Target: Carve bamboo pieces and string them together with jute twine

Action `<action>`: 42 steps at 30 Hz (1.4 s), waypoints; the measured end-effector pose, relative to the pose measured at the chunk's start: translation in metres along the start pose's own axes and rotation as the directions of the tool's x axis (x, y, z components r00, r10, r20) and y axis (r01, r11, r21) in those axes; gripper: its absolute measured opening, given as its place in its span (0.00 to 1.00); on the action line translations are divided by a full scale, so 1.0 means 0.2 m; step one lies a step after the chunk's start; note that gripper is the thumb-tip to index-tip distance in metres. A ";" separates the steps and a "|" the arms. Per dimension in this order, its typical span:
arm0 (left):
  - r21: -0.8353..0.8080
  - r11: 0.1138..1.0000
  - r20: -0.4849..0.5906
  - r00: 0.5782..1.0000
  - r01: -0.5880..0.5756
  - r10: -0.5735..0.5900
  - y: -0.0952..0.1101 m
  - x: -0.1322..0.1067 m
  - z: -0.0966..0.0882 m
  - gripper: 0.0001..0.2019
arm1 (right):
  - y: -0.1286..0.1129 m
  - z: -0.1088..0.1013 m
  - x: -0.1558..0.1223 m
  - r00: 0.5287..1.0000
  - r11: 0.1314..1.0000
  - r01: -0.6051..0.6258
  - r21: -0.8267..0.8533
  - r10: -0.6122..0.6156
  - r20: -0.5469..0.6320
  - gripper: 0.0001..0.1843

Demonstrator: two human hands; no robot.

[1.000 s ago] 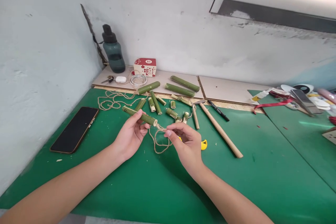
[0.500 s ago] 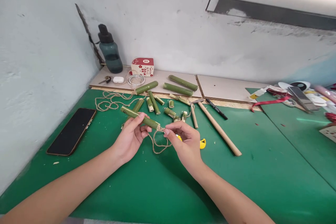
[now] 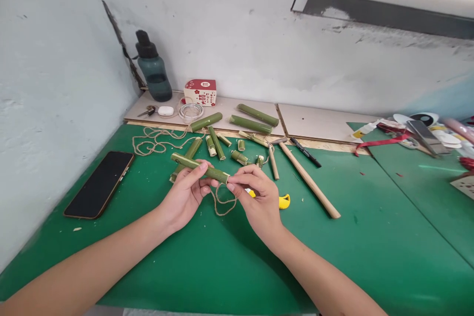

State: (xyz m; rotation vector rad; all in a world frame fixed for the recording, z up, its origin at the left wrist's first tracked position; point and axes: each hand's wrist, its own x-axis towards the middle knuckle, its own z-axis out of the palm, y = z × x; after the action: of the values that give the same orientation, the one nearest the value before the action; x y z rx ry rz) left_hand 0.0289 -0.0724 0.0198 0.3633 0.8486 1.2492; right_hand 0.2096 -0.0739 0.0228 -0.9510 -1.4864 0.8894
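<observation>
A green bamboo tube (image 3: 214,173) lies slanted across my left hand (image 3: 188,192), which is closed around its middle. At the tube's right end, the fingertips of my right hand (image 3: 255,191) are pinched together against the cut opening, where twine goes in. A loop of the twine (image 3: 222,212) hangs below the tube, between my hands. Just what sits inside the right fingertips is partly hidden, but the twine runs up to them. Behind the right hand shows a yellow-handled tool (image 3: 284,201), mostly covered.
Several cut bamboo pieces (image 3: 217,142) lie behind my hands, with a long-handled hammer (image 3: 311,180) and a black pen (image 3: 305,153) to their right. A phone (image 3: 99,185) rests at left. More twine (image 3: 155,143), a bottle (image 3: 154,74) and a red-and-white box (image 3: 200,93) are farther back.
My right fingertips have moved in from just off the tube's end to press against its opening. The short stretch of twine there is now covered. My left hand keeps its hold.
</observation>
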 end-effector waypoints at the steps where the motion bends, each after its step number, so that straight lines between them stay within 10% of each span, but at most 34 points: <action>1: -0.004 1.000 -0.007 1.000 0.000 0.000 0.00 0.00 0.00 0.19 | 0.00 0.00 0.00 1.000 1.000 -0.003 0.010 0.003 0.004 0.10; 42: 0.019 0.999 -0.073 0.996 -0.048 0.049 0.01 0.01 -0.01 0.18 | -0.01 -0.01 -0.01 0.972 0.975 -0.214 0.065 0.206 0.115 0.15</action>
State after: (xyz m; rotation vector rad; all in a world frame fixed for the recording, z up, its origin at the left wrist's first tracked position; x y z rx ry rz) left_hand 0.0269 -0.0700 0.0181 0.3556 0.9182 1.3074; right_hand 0.2123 -0.0759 0.0236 -1.0304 -1.4489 1.1592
